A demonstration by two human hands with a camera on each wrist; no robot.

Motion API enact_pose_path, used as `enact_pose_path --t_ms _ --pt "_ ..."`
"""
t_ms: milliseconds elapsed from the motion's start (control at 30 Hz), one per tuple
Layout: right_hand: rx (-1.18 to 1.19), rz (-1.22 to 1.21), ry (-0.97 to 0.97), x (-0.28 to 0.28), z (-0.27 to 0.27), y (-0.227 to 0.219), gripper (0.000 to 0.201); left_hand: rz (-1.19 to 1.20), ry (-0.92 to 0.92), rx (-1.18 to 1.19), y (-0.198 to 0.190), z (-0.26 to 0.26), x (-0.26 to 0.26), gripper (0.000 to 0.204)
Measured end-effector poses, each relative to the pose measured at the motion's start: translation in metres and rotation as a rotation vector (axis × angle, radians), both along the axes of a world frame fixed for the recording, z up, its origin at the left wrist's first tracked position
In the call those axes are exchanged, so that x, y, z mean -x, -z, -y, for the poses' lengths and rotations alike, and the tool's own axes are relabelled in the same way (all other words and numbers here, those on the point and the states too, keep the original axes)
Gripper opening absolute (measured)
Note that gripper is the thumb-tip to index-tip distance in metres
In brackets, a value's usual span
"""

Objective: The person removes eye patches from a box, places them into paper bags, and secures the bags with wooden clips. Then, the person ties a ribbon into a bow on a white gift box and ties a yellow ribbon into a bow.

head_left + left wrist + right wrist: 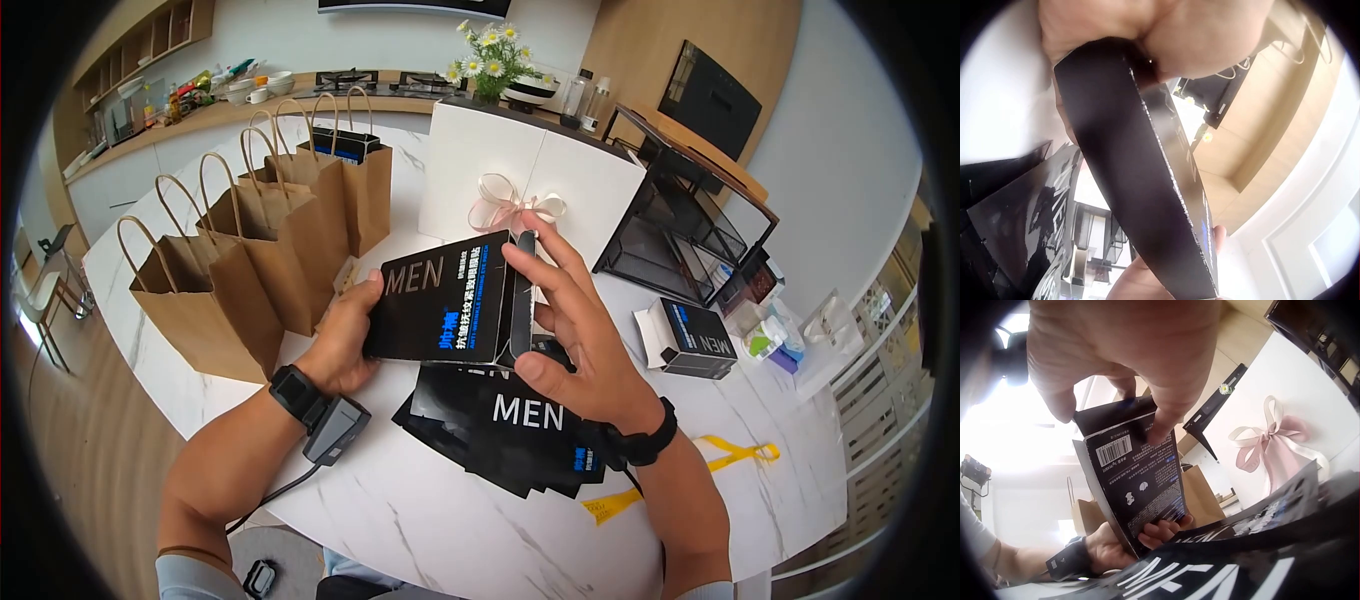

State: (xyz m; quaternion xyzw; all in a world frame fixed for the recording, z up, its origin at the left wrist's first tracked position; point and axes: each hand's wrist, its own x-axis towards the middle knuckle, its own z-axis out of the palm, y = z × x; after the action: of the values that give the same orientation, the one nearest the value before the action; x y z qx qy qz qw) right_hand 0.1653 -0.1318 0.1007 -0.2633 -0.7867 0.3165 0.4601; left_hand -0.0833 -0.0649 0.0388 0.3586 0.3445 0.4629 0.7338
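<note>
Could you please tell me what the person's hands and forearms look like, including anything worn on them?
The left hand and right hand wear no gloves. The left wrist has a black strap and a boxy grey unit with a dark cable. A black band circles the right wrist. Light blue sleeves leave the forearms bare.

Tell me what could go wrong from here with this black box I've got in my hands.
The end flap could crease or tear if the right hand squeezes its edges too hard. If the left hand loosens, the black box might drop onto the overlapping black packets below and scatter them. The paper bags stand close to your left hand, so a sideways bump could tip one.
</note>
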Motion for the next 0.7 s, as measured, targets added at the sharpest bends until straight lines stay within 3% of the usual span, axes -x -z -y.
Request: enact_pose_path --t_ms 133,200,333,700 --pt "-0.097 0.119 0.044 -0.003 -0.001 -0.001 0.078 -0.01 -0.009 -0.009 0.004 -0.003 0.0 0.048" --pt "-0.254 0.292 0.123 -0.006 -0.003 0.0 0.079 -0.031 -0.011 -0.011 0.003 -0.004 -0.001 0.048" --pt "-0.109 0.19 0.032 -0.004 0.0 -0.006 0.08 -0.011 -0.015 -0.034 0.006 -0.005 -0.001 0.047" --pt "-0.219 0.349 0.104 -0.001 -0.001 -0.013 0.085 -0.013 0.027 -0.068 0.007 -0.004 0.001 0.046"
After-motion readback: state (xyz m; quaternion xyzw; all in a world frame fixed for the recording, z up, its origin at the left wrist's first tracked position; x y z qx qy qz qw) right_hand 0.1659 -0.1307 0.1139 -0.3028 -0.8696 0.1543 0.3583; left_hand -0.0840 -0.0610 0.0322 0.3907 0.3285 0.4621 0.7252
